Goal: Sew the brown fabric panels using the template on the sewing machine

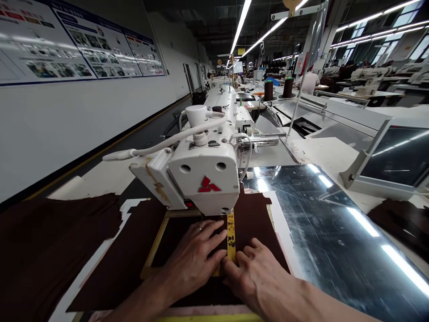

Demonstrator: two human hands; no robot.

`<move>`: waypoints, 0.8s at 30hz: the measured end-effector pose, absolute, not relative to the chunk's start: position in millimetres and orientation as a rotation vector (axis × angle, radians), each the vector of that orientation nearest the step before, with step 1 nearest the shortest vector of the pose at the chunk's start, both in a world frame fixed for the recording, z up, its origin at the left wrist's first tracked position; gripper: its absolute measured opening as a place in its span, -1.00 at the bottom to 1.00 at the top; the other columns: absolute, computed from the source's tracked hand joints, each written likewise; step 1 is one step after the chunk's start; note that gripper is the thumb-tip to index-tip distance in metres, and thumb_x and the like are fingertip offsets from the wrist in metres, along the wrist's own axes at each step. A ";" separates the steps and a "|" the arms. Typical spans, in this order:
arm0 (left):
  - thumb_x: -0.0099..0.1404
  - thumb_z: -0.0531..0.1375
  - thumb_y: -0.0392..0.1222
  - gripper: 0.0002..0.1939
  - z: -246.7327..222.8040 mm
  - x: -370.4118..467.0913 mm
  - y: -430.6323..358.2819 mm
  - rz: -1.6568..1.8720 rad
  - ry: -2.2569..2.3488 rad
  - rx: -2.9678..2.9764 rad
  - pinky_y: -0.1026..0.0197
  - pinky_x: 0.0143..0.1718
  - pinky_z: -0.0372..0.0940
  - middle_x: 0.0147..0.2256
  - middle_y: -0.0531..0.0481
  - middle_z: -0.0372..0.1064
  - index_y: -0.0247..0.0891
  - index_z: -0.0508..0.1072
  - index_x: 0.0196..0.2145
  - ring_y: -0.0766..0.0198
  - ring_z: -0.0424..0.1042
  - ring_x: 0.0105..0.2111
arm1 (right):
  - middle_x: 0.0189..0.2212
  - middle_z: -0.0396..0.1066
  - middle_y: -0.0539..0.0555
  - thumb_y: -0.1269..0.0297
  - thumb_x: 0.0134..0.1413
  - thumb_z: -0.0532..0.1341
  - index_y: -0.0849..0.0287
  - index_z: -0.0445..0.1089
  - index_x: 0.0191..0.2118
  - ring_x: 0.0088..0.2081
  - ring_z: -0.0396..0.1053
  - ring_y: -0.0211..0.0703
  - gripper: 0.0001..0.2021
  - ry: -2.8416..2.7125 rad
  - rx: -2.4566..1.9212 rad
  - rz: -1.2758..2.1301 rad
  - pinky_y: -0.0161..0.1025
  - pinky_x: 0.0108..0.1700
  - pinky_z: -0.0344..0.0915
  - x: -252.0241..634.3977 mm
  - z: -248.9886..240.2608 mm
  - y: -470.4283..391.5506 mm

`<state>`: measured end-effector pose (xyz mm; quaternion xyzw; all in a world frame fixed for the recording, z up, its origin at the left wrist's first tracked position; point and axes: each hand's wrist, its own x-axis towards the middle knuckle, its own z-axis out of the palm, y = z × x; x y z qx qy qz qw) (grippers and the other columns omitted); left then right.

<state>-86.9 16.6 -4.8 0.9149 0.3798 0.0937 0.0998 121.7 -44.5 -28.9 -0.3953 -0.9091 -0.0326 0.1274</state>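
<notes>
My left hand (196,255) lies with its fingers spread on dark brown fabric (253,217), inside a yellow rectangular frame (231,239). A ring shows on one of its fingers. At the frame's lower right corner, my right hand (256,270) is closed, its fingers curled and its thumb side against the frame and cloth. Whatever lies between those fingers is hidden. Handwritten dark marks run along the frame's right bar. Just beyond both hands stands a white sewing machine head (208,167) with a red emblem; its needle area is mostly concealed.
More brown fabric (50,241) is heaped at the left. A shiny metal plate (331,223) covers the right of the worktable, with a tilted screen (398,152) beyond it. Dark thread cones (268,91) stand behind. A person (310,82) is farther back.
</notes>
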 end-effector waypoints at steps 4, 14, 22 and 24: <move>0.40 0.21 -0.23 -0.58 -3.5 -89.4 17.5 0.255 1.116 2.676 -0.12 0.31 0.23 0.31 0.01 0.29 -0.07 0.45 0.19 0.01 0.26 0.30 | -0.46 0.38 -0.04 0.24 0.25 0.27 0.14 0.25 -0.12 -0.48 0.27 -0.13 -0.80 -2.632 -1.139 -0.094 -0.08 -0.27 0.06 120.6 -31.5 -43.9; 0.43 0.23 -0.18 -0.56 -5.0 -89.5 36.2 0.225 1.044 2.731 -0.20 0.35 0.15 0.31 -0.05 0.28 -0.11 0.39 0.24 0.00 0.30 0.28 | -0.48 0.37 -0.06 0.24 0.29 0.25 0.14 0.25 -0.07 -0.49 0.26 -0.12 -0.81 -2.620 -1.158 -0.095 -0.05 -0.24 0.05 118.7 -27.9 -41.8; 0.43 0.29 -0.11 -0.61 -14.8 -113.9 37.6 0.327 0.857 2.714 -0.13 0.31 0.22 0.30 -0.05 0.29 -0.08 0.45 0.18 -0.01 0.23 0.31 | -0.44 0.34 -0.05 0.29 0.31 0.21 0.21 0.26 0.02 -0.46 0.19 -0.13 -0.77 -2.628 -1.108 -0.099 -0.03 -0.23 0.02 122.1 -36.7 -48.5; 0.41 0.31 -0.09 -0.62 -17.8 -114.5 39.6 0.315 0.858 2.712 -0.17 0.30 0.22 0.30 -0.06 0.30 -0.08 0.47 0.16 -0.05 0.25 0.30 | -0.43 0.34 -0.05 0.30 0.31 0.21 0.20 0.26 -0.01 -0.45 0.19 -0.13 -0.79 -2.627 -1.101 -0.094 -0.02 -0.21 0.02 121.9 -39.5 -48.4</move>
